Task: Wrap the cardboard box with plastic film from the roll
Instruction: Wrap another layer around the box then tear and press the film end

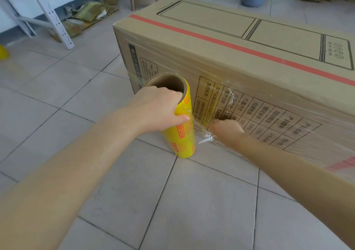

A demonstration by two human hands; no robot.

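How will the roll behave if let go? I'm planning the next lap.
The roll stands tall and narrow on smooth tile, so it may tip, then roll. Its hollow core suggests it is fairly light. Film clinging to the box might tug it.

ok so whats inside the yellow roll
The yellow roll has a brown cardboard tube as its core, open at the top and empty as far down as shows. The left hand covers part of the rim, and the tube's lower depth is hidden.
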